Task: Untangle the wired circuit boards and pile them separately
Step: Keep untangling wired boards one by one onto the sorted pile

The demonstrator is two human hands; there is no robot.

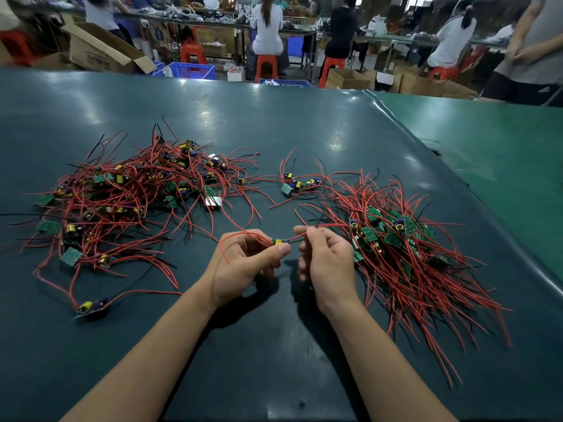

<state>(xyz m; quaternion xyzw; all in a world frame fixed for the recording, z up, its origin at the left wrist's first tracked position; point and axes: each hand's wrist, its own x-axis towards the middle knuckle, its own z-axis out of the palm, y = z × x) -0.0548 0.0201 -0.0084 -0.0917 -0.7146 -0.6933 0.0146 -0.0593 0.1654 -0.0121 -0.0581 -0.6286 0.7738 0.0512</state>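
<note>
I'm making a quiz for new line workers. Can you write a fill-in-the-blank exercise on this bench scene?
1. The left hand pinches a small wired circuit board whose long wires are mostly ____ in colour.
2. The right hand pinches a ____ leading from that board.
3. The tangled heap of wired boards lies to the person's ____.
4. The neater pile with combed-out wires lies on a dark ____ table mat.

Missing words: red; wire; left; green
</note>
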